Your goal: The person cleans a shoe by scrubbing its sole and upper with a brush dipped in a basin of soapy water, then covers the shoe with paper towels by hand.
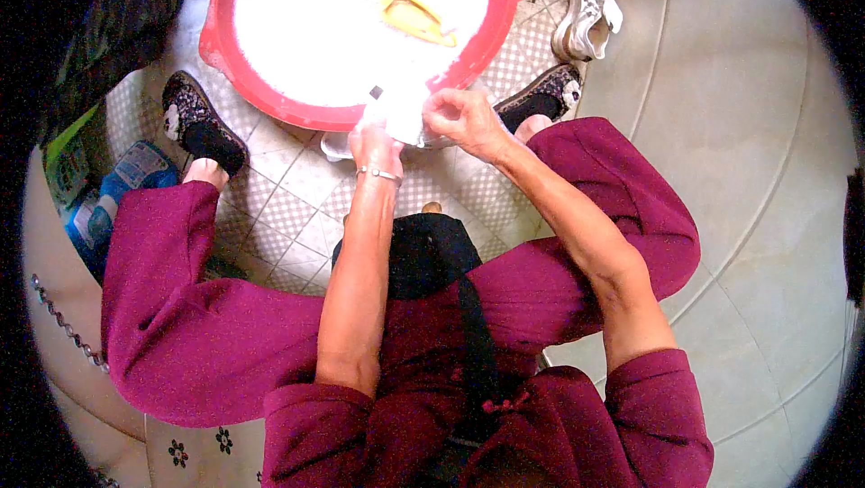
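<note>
She sits low, knees spread in magenta trousers (207,326), leaning forward so both forearms reach past a dark pouch (423,254) hanging at her lap. That posture puts her hands right at the near rim of the basin. The left hand (377,141), a thin bracelet (378,174) on its wrist, is closed around a bunched white cloth (401,118); the right hand (464,118) pinches the same cloth from the other side, fingers curled tight. Held between the 2 fists like this, the cloth looks to be getting rubbed or wrung over the edge, so drips would fall back in, I'd guess.

Her 2 dark patterned slippers (194,123) are planted either side of the basin on the checked tile floor (288,218), bracing her.

Beyond the hands, the red basin (270,96) holds something white and glaring, foam or water, I cannot tell which, with a yellow piece (414,18) lying in it. White sneakers (586,10) rest by the far right rim.
</note>
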